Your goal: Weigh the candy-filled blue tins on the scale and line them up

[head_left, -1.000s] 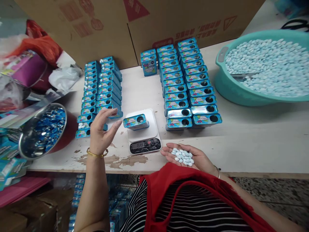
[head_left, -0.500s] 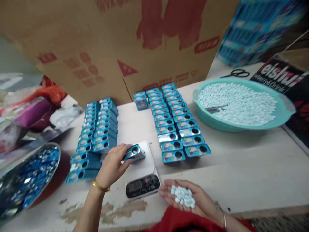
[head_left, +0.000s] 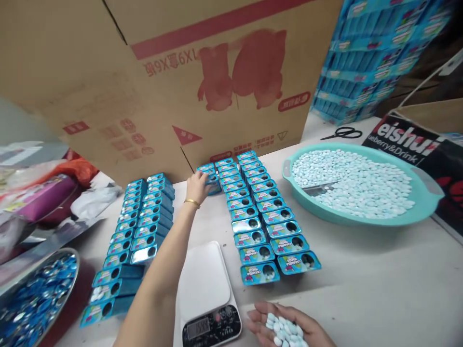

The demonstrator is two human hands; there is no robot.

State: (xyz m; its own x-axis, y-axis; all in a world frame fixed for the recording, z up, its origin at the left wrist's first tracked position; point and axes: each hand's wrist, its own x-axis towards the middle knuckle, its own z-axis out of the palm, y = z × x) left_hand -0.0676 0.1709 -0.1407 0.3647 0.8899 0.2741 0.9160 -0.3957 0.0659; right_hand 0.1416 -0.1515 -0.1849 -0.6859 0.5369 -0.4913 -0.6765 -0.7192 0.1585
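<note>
My left hand reaches to the back of the table, its fingers closed round a small blue candy tin at the near end of a short row. The tin is partly hidden by my fingers. My right hand lies palm up at the front, cupped around a small heap of pale blue candies. Left of it sits a white kitchen scale with a bare pan and a lit display. Just right of the short row run two longer rows of blue tins with round openings in their tops.
More tin rows stand on the left, beside a metal bowl of shiny blue pieces. At right is a turquoise basin of candies with a scoop. Behind are scissors, a large carton and stacked blue packs.
My left hand has carried the tin from above the scale to the short row at the back. My right hand still cups the candies. The view has tilted up.
</note>
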